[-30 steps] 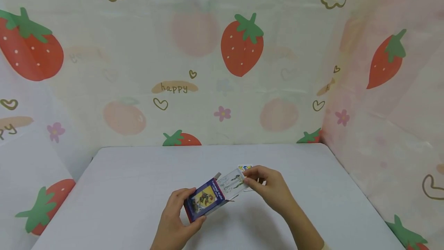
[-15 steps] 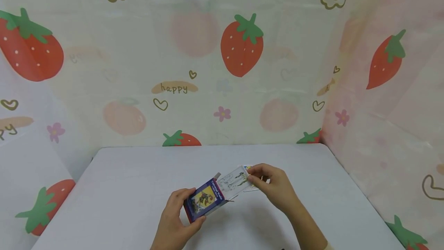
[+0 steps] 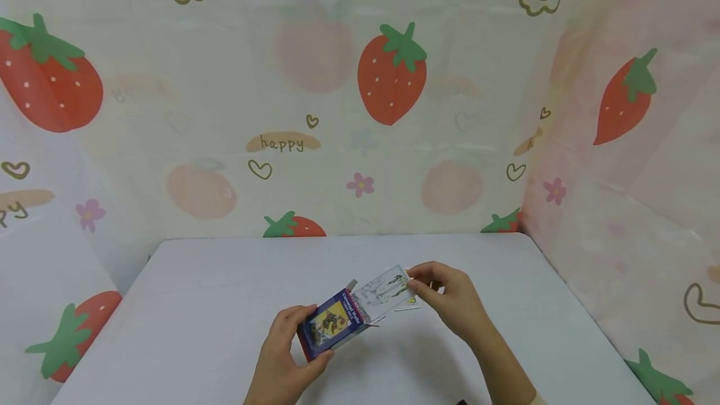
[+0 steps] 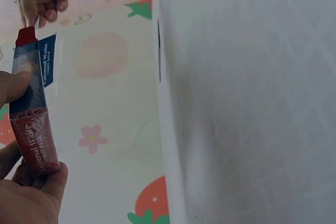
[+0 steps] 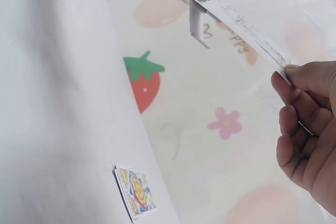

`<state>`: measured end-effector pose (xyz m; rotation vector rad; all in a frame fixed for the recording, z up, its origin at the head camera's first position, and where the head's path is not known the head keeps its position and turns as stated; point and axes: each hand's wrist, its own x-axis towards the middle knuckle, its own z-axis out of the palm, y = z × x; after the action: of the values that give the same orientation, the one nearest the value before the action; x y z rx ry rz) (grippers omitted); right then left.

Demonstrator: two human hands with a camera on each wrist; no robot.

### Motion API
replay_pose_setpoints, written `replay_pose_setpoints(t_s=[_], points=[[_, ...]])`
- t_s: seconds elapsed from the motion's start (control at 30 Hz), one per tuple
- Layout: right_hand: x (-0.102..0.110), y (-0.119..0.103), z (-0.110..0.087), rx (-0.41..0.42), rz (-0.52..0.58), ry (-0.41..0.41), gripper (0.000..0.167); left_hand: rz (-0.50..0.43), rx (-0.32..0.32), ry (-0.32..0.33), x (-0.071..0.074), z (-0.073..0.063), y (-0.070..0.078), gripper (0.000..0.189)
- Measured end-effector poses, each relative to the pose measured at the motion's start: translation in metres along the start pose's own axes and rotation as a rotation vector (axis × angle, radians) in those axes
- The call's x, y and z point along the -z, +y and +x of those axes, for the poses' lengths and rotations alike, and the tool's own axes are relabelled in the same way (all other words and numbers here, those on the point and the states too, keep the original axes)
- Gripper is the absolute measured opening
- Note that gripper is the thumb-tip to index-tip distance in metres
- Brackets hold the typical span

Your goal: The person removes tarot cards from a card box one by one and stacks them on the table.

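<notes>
My left hand (image 3: 289, 355) grips a blue card box (image 3: 330, 324) labelled "Universal Waite", with its top tilted up to the right and its flaps open. In the left wrist view the fingers and thumb hold the box (image 4: 31, 98) from its sides, and its red end flap stands up. From the open end a pale printed leaflet or card (image 3: 385, 292) with line drawings sticks out a long way. My right hand (image 3: 447, 295) pinches its far corner between thumb and fingers; the right wrist view shows this pale piece (image 5: 252, 35) edge-on, its lower end still inside the box.
A small stack of colourful cards (image 5: 135, 192) lies on the white table (image 3: 225, 292), partly behind the right hand in the head view. A patterned curtain (image 3: 337, 142) with strawberries rises at the table's back edge. A small dark object (image 3: 462, 402) shows at the bottom edge.
My right hand has moved up and to the right, drawing the pale piece further out of the box. The left hand and box have stayed in place.
</notes>
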<state>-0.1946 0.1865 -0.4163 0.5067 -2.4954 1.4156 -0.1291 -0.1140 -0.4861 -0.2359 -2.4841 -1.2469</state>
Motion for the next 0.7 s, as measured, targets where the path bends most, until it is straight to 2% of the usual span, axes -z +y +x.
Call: replay_pose_setpoints(t_s=[0.37, 0.7], points=[[0.007, 0.000, 0.002, 0.005, -0.002, 0.034, 0.011, -0.005, -0.016, 0.008, 0.000, -0.001, 0.000, 0.077], [0.014, 0.004, 0.002, 0.019, -0.012, 0.063, 0.011, 0.004, 0.011, -0.001, -0.001, 0.000, 0.001, 0.076]])
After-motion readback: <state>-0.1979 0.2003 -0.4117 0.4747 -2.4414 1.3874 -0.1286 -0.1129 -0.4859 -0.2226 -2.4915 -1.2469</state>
